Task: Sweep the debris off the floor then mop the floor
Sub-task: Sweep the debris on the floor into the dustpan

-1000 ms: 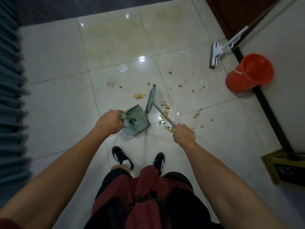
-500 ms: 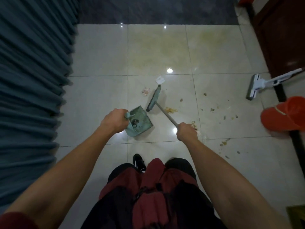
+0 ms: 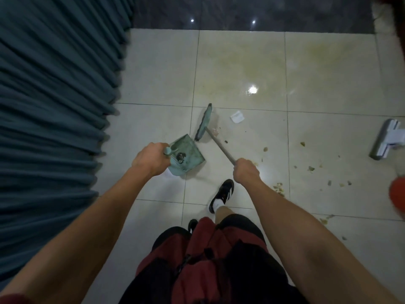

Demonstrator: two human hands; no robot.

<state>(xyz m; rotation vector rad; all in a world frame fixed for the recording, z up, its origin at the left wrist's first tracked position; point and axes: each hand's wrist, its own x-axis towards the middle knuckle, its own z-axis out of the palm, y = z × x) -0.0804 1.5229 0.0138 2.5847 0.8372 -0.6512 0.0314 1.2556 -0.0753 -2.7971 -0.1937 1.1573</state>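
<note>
My left hand (image 3: pixel 151 164) grips the handle of a pale green dustpan (image 3: pixel 188 155), which holds a little dark debris near its comb. My right hand (image 3: pixel 245 173) holds the metal handle of a broom (image 3: pixel 205 124), whose green head stands on the tiles just beyond the pan's mouth. A white paper scrap (image 3: pixel 237 117) lies right of the broom head. Small crumbs (image 3: pixel 279 188) are scattered over the tiles to the right. A white mop head (image 3: pixel 384 142) lies at the right edge.
A pleated teal curtain (image 3: pixel 54 119) fills the left side. A red bucket (image 3: pixel 397 197) shows partly at the right edge. A yellowish stain (image 3: pixel 252 66) spreads over the far tiles before a dark floor strip (image 3: pixel 252 13). My black shoe (image 3: pixel 222 194) stands under my right hand.
The view has swung left and I have stepped toward the curtain. The broom head has moved left, past the paper scrap and wrapper. Both hands keep their grips.
</note>
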